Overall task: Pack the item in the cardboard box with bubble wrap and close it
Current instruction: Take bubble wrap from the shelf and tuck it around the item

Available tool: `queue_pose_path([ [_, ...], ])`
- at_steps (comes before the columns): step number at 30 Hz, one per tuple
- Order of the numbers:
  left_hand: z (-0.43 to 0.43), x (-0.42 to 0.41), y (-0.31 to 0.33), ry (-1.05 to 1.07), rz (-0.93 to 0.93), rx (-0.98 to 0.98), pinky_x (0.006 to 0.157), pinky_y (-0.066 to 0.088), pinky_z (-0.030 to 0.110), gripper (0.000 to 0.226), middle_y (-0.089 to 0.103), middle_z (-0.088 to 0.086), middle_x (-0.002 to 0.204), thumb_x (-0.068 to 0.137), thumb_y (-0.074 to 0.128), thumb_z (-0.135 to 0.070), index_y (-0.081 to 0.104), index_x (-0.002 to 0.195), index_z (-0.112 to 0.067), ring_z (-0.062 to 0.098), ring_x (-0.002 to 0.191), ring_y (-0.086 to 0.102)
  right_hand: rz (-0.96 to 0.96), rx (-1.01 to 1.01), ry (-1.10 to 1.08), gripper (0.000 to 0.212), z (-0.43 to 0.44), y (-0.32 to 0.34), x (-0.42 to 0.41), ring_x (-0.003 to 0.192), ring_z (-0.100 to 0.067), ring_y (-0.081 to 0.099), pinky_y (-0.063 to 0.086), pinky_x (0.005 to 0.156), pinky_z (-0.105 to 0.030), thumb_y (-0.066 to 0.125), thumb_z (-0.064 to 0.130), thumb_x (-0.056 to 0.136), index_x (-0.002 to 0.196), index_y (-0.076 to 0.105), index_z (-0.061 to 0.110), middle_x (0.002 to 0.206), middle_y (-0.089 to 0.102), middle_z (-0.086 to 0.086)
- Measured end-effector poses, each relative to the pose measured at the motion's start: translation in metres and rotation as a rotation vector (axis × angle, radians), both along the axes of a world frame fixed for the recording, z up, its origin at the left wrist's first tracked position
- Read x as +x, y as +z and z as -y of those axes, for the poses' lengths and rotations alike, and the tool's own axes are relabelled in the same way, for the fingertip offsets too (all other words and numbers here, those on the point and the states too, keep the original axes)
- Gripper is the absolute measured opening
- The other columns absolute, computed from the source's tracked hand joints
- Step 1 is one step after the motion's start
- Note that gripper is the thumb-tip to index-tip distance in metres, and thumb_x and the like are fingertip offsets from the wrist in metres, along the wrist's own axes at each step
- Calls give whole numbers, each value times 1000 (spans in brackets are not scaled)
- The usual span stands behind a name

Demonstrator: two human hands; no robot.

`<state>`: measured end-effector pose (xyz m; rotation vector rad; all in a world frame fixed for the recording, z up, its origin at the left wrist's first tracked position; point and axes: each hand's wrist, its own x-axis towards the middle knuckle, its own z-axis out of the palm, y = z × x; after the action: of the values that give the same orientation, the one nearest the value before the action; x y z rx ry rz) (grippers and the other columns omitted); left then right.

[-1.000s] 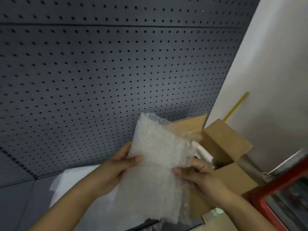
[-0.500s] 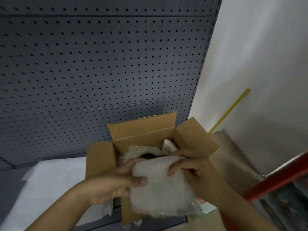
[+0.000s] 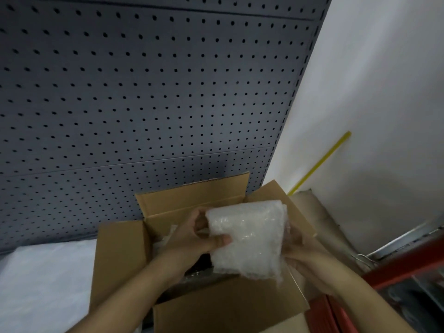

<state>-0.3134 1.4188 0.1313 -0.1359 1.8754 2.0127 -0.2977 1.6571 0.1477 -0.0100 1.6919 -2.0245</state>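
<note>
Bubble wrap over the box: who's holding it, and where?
Both hands hold the folded bubble wrap over the open cardboard box: left hand pinches its left edge, right hand grips its right side.

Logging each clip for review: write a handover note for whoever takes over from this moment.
Left hand: gripping the left edge of the folded bubble wrap, thumb on top.
Right hand: holding the wrap's right side, partly hidden behind it.
Cardboard box: open on the white sheet, all four flaps up. The wrap is held over the opening.
Done: some wrap and a dark thing already lie inside; what it is cannot be told.
Left: press this wrap down into the box, fold the flaps shut.
</note>
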Motion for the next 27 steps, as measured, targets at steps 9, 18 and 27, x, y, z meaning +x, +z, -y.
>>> queue_pose_path([
  [9, -15, -16, -26, 103, -82, -164, 89, 56, 41, 58, 62, -9, 115, 62, 86, -25, 54, 108, -35, 13, 107, 60, 67, -13, 133, 88, 3, -2, -17, 111, -21, 64, 56, 83, -32, 89, 28, 50, 127, 48, 23, 121, 67, -3],
  [18, -46, -30, -58, -72, -104, -270, 91, 51, 23, 65, 65, -15, 114, 70, 77, -43, 41, 124, -41, -1, 103, 62, -326, 578, -276, 6, -48, -27, -89, 75, -27, 69, 58, 72, -41, 63, 1, 85, 87, 70, 2, 81, 68, -22],
  [27, -77, -38, -94, -731, -166, -757, 104, 44, 38, 39, 60, -2, 127, 90, 49, -48, 54, 123, -26, 15, 117, 56, -430, 853, -13, 43, -22, -42, -104, 74, -16, 55, 47, 69, -24, 56, -2, 81, 74, 52, 40, 72, 57, 8],
])
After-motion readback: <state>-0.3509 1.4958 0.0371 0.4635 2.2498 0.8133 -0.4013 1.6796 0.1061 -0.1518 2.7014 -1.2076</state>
